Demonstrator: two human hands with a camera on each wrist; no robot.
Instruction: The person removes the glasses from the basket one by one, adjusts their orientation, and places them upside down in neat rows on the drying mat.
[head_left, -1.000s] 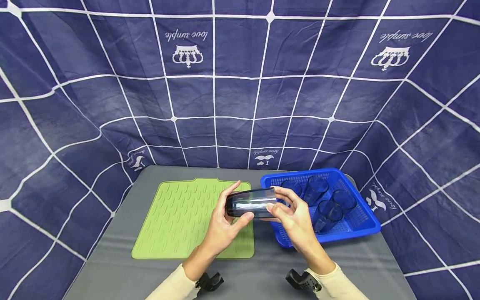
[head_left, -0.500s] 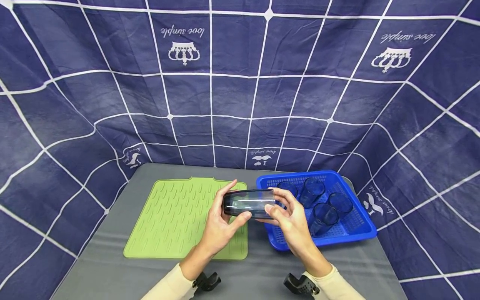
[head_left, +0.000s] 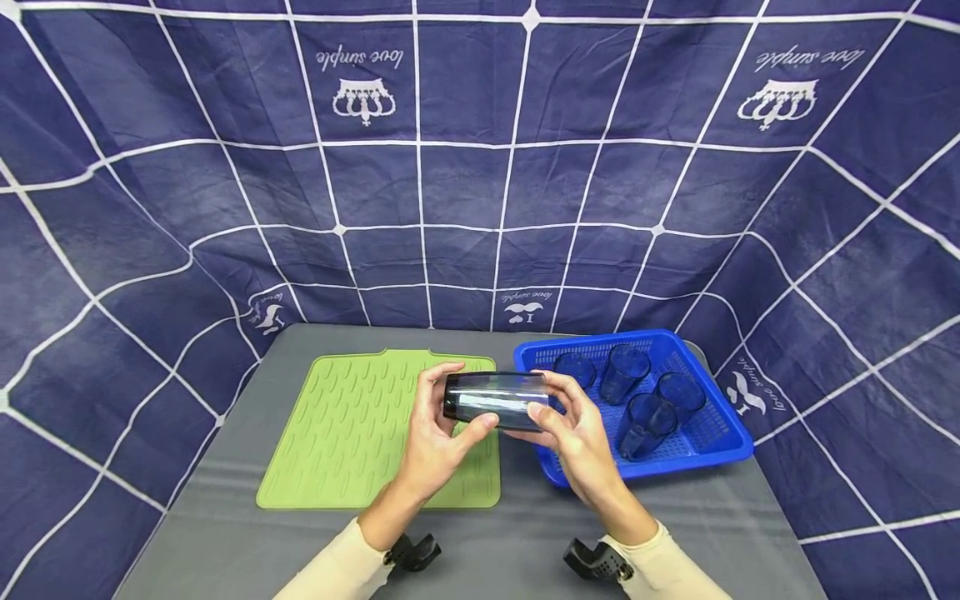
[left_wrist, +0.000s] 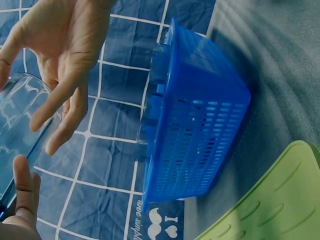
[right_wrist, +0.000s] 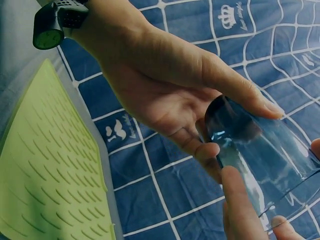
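Observation:
A blue-tinted drinking glass [head_left: 495, 400] lies sideways in the air between both hands, above the gap between mat and basket. My left hand [head_left: 431, 442] grips its darker, thick base end, thumb in front and fingers behind. With thumb and fingers my right hand [head_left: 581, 433] holds the rim end. The right wrist view shows the left palm around the base of the glass [right_wrist: 260, 150]. In the left wrist view, the right hand's fingers [left_wrist: 60, 100] lie along the rim, while part of the glass falls outside the frame.
A blue perforated basket [head_left: 723, 458] stands at the right with several similar glasses [head_left: 625, 372] upright inside. On the left, a green ridged mat [head_left: 337, 450] lies flat on the grey tabletop [head_left: 225, 508]. Blue gridded cloth [head_left: 465, 192] hangs at the back and sides.
Both hands keep hold of the glass at its two ends. The left fingers have shifted slightly around the base, and the glass has drifted a little left in the head view, which itself moved slightly.

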